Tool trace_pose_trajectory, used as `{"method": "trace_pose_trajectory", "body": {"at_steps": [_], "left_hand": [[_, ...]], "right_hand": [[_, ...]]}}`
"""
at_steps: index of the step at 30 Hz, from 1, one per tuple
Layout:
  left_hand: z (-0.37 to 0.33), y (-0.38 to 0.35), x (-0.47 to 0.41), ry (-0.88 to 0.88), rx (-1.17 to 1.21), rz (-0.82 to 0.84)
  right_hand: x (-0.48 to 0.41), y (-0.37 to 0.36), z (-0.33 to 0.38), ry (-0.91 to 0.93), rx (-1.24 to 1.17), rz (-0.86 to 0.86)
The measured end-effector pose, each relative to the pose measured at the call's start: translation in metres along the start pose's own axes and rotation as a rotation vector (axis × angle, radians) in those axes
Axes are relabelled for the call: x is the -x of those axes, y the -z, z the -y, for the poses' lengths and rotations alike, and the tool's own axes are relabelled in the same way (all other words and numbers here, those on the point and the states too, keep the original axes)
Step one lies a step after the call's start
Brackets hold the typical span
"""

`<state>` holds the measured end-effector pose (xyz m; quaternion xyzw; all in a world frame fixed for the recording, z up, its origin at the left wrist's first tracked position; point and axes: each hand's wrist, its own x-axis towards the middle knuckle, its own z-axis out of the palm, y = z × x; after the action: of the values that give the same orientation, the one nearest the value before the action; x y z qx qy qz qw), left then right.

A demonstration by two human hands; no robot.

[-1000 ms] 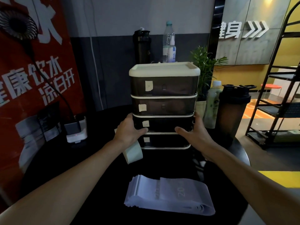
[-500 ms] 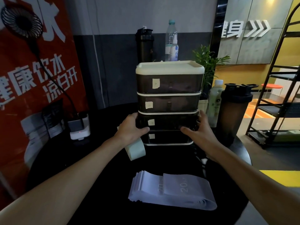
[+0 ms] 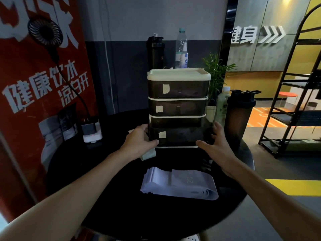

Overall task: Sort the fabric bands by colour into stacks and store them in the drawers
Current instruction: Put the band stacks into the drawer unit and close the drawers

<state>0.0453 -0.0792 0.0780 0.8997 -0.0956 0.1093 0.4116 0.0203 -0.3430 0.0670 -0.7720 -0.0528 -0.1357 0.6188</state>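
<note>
left hand (image 3: 139, 141) is gripping the left end of the third drawer (image 3: 177, 136), thumb lying on the front face, fingers curling round the side. right hand (image 3: 215, 145) is gripping the right end the same way, thumb on the front, fingers going along the side panel. both hands are closing on that drawer and nothing else.

the third drawer is sticking out towards the person from the drawer unit (image 3: 178, 84), hiding most of the bottom drawer. cannot tell what is sitting inside, the smoked plastic is too dark. the unit is standing upright at 12 o'clock on the round black bench (image 3: 130, 214), cream lid on top, and small paper labels are showing on the drawer fronts.

the lavender bands (image 3: 178, 185) are lying in one flat stack at 6 o'clock from the unit, near the person and apart from both hands. a pale green band (image 3: 148, 154) is peeking out under the left hand, just beside the unit's base.

a dark shaker (image 3: 240, 115) and a green bottle (image 3: 223, 105) are standing at 3 o'clock from the unit. a white charger box (image 3: 91, 134) is sitting at 9 o'clock. a water bottle (image 3: 181, 47) and a black flask (image 3: 155, 51) are standing behind the unit.
</note>
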Motion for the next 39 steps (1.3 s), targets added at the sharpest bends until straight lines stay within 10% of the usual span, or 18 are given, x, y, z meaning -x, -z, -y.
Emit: {"method": "trace_pose_trajectory", "body": {"at_steps": [16,23,39], "left_hand": [[-0.009,0.001,0.058,-0.024,0.095,-0.147],[0.001,-0.028,0.090,0.104,0.129,0.161],[0.017,-0.054,0.102,0.049,0.108,0.053]], "right_hand": [[0.037,0.014,-0.003,-0.104,0.087,-0.010],[0.082,0.010,-0.019,-0.173,0.319,0.197],[0.081,-0.029,-0.012,-0.064,0.504,0.240]]}}
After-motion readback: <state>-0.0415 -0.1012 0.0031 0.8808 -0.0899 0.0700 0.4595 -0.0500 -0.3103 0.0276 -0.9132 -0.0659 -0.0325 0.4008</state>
